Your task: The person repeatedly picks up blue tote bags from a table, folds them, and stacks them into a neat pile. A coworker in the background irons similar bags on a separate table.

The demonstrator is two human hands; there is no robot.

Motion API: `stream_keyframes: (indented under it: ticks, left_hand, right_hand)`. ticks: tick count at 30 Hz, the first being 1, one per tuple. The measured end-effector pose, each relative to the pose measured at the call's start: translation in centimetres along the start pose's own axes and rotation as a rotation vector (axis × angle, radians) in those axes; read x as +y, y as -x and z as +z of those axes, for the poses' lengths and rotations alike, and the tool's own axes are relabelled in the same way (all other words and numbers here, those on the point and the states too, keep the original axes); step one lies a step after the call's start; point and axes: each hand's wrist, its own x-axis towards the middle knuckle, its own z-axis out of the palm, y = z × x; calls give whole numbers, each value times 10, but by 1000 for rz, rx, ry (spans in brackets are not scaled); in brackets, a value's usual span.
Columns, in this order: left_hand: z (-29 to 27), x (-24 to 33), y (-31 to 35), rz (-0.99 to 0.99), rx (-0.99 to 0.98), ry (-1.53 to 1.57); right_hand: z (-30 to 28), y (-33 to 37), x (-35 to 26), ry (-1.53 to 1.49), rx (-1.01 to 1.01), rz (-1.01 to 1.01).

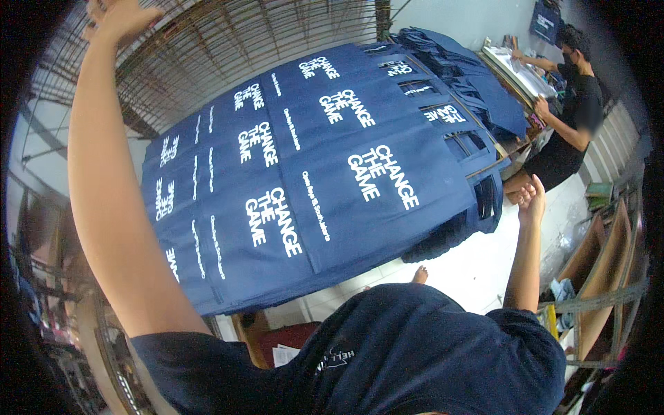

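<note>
My left hand (124, 19) is raised at the upper left, fingers spread, in front of a wire drying rack (221, 59); it is partly cut off by the picture's edge. Below my arm lies a wide stack of navy fabric bag panels (304, 145) with white lettering printed in rows. My right hand (531, 199) is lifted at the right, beyond the stack's edge. Its fingers are loosely bent, and nothing shows in them. Neither hand touches the panels.
More dark blue bags (470, 76) are heaped at the far end. A co-worker (577, 104) in black sits there, hands at a white board (519, 69). Wooden boards (595, 283) lean on a rack at right. A white tiled floor (463, 277) lies between.
</note>
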Motion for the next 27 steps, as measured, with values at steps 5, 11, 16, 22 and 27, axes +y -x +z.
stream_keyframes:
  ticks: [5, 11, 16, 22, 27]
  left_hand:
    - [48, -23, -24, 142, 255, -55]
    - [50, -19, -51, 56, 170, -307]
    - [60, 24, -80, 262, 416, -153]
    - [-9, 140, -34, 30, 103, -114]
    - [46, 74, -69, 238, 298, -104]
  right_hand:
    - [-41, -23, 20, -4, 233, 62]
    - [-14, -43, -29, 175, -121, -98]
    - [116, -79, -83, 564, -364, -98]
    - [297, -191, -20, 830, -723, -69]
    - [379, -267, 72, 902, -658, -89]
